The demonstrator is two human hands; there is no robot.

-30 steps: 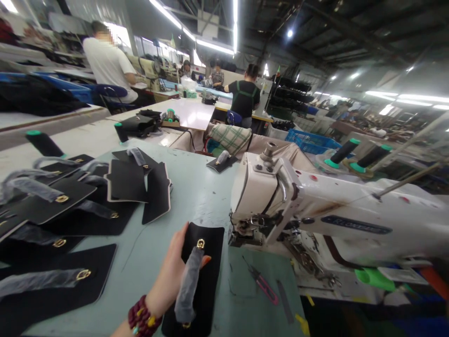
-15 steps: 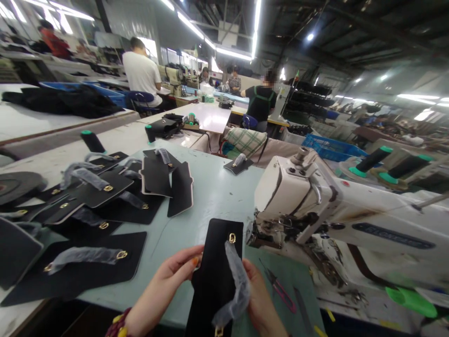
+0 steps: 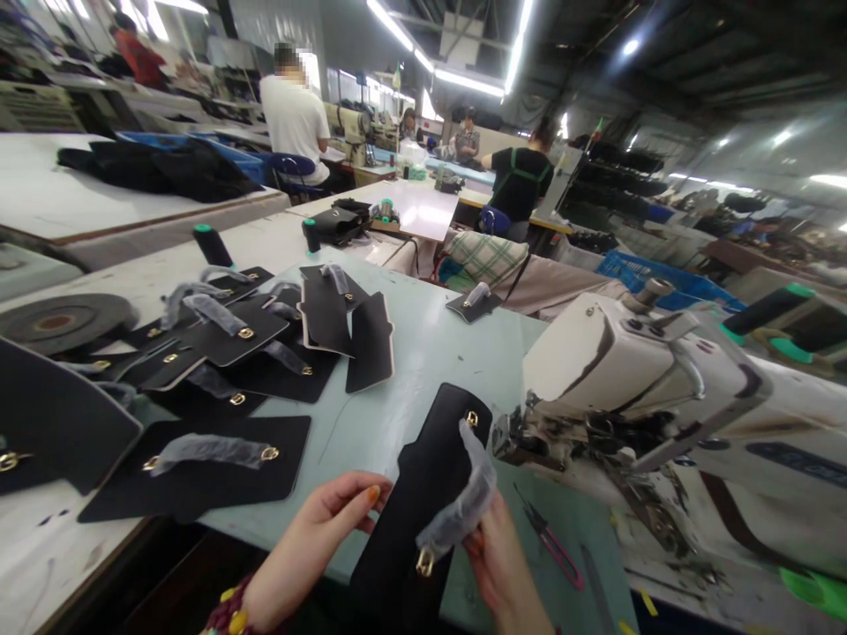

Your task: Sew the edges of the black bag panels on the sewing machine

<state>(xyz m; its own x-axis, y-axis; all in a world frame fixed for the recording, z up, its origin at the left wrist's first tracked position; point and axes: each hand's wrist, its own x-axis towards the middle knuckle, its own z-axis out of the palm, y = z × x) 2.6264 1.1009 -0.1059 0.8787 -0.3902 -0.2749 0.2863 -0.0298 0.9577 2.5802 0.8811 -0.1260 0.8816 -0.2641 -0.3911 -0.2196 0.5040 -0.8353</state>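
A black bag panel (image 3: 423, 467) is tilted in front of me, a little above the table's near edge. Its handle (image 3: 473, 494) is wrapped in clear plastic and joined by gold rings at both ends. My right hand (image 3: 496, 547) grips the panel's right edge beside the handle, some fingers hidden beneath. At the left edge, my left hand (image 3: 344, 511) is closed, thumb and fingertips pinched at the border. Thread snips (image 3: 552, 547) with pink handles lie right of my right hand. Left of my left hand rests another handled panel (image 3: 284, 481).
A white sewing machine (image 3: 595, 370) stands close on the right. Several black panels (image 3: 225, 331) are piled left on the green table top (image 3: 423, 353). A tape roll (image 3: 59, 322) and thread cones (image 3: 212, 247) sit beyond. A person in white (image 3: 295, 123) sits farther off.
The held panel has turned clockwise, its top leaning further right, and my right hand shows lower along its edge. The camera view has swung left, shifting the surroundings rightward.
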